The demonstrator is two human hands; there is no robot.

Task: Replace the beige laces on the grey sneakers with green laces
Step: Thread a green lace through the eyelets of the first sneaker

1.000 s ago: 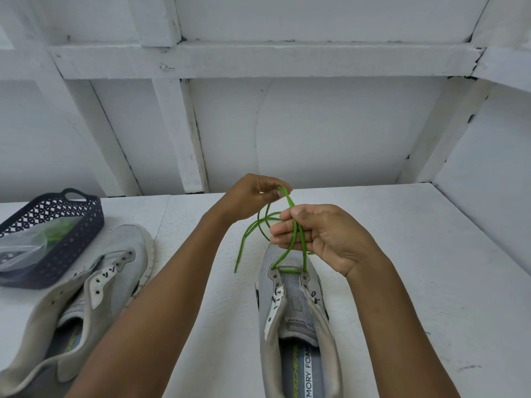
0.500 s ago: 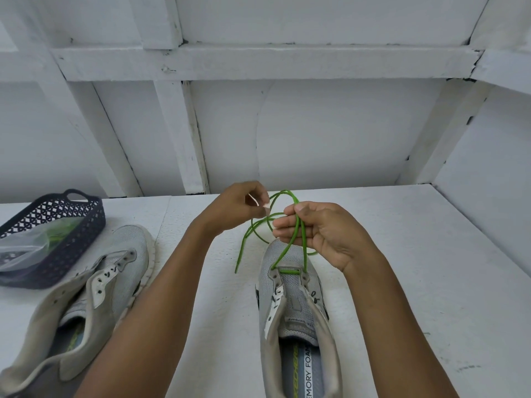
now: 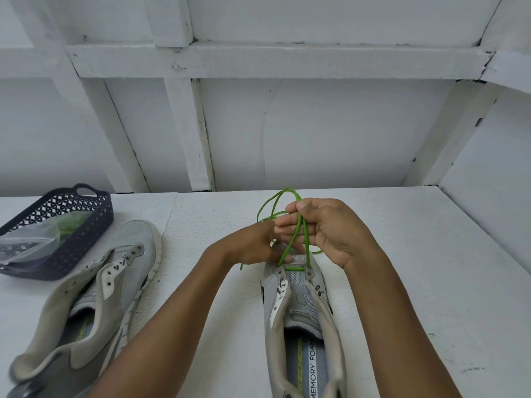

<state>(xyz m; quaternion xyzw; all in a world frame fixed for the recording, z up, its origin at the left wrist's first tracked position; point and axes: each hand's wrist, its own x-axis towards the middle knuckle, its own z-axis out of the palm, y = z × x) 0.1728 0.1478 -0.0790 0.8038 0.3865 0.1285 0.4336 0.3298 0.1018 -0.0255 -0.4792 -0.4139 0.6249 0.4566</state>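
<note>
Two strands of the thin green cord lace (image 3: 293, 270) rise from the front eyelets of the grey mesh sneaker (image 3: 298, 297) on the white table (image 3: 431, 268), gripped in the right hand's (image 3: 324, 231) curled fingers. The left hand (image 3: 253, 245) has dropped from the loop to the toe; its grip is hidden, so I cannot tell if it pinches a strand.

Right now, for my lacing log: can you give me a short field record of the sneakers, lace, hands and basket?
laced sneaker: green lace through the front eyelet pair only
other sneaker: unlaced, to its left
right hand: grips both lace strands above the toe
left hand: at the lace by the toe; grip unclear
basket: far left, holds a plastic bag
</note>
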